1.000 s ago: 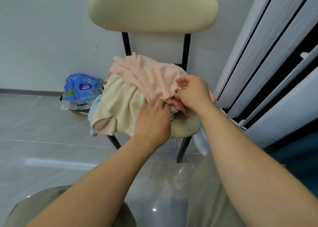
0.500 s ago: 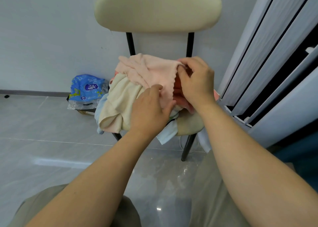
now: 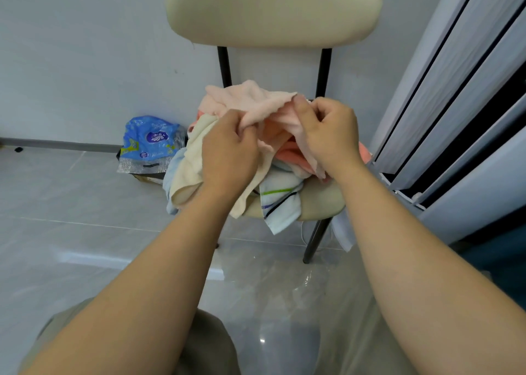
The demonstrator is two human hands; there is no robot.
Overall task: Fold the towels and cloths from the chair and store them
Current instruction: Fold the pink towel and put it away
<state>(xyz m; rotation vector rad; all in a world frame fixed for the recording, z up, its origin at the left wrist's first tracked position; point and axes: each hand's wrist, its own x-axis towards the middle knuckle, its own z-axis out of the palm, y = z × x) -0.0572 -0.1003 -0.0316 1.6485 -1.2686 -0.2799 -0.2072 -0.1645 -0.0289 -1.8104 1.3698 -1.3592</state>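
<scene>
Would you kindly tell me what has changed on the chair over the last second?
The left hand moved up from the pile's front and now pinches the edge of the pink cloth; the right hand, gripping that edge throughout, lifted it. A striped white towel now shows beneath. The cream towel, chair and blue packet stayed put.

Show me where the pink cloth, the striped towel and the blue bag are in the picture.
pink cloth (image 3: 253, 100), head view, on its top fold.
striped towel (image 3: 284, 215), head view, on its hanging white part.
blue bag (image 3: 157, 137), head view, on its purple logo.
</scene>
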